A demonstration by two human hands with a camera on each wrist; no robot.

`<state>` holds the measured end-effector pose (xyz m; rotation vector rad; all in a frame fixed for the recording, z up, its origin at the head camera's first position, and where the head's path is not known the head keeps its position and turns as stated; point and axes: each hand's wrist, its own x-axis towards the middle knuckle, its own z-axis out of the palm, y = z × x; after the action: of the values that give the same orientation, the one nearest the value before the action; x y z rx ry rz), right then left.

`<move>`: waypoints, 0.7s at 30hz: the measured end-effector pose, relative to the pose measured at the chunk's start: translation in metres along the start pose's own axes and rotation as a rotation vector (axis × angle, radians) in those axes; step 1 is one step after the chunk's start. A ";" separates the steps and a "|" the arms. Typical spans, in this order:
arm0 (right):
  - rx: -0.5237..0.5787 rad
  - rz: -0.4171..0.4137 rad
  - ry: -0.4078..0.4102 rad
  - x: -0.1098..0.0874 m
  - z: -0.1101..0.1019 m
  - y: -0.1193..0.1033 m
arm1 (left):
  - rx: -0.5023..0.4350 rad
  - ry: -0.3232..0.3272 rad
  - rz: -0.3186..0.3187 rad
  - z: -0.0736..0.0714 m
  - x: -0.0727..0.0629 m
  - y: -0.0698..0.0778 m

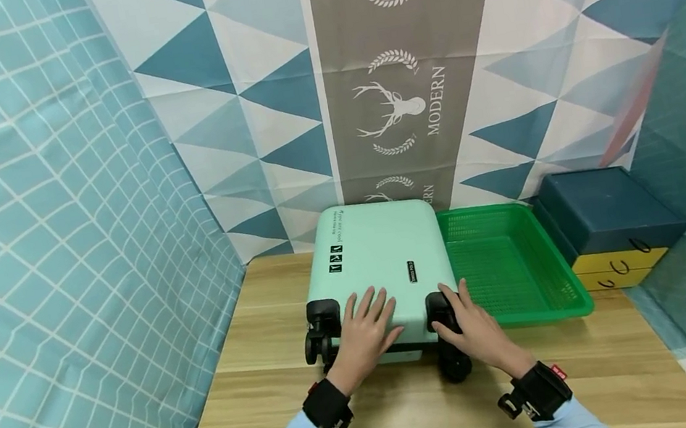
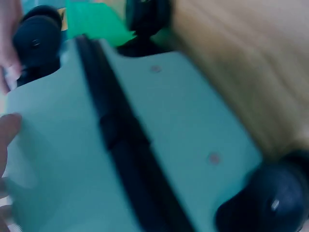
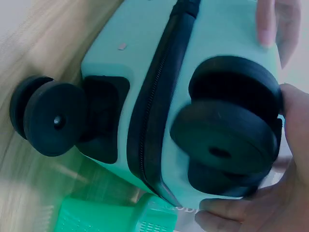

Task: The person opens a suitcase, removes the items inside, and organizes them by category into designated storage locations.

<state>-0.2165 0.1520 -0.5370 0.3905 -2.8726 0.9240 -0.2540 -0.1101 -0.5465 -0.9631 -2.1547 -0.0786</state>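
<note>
The left hand [image 1: 361, 336] rests with fingers spread on the near edge of the mint suitcase [image 1: 376, 260]; the right hand [image 1: 480, 334], fingers extended and thumb apart, touches its corner around a black wheel [image 1: 455, 365]. Neither appears to pinch; contact at two spots probably steadies it. The suitcase lies flat at the frame's centre, wheels towards the person. A green basket [image 1: 491, 281] sits beside it, centre right.

The suitcase [image 1: 378, 256] looks like smooth plastic, the tabletop [image 1: 263, 393] wood-grained.
</note>
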 end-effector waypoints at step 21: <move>0.160 -0.165 0.361 0.012 0.007 -0.019 | -0.052 0.097 -0.074 0.007 -0.010 -0.004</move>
<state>-0.2228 0.1308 -0.5305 0.4176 -2.4138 1.0728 -0.2565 -0.1166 -0.5567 -0.8904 -2.1074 -0.2148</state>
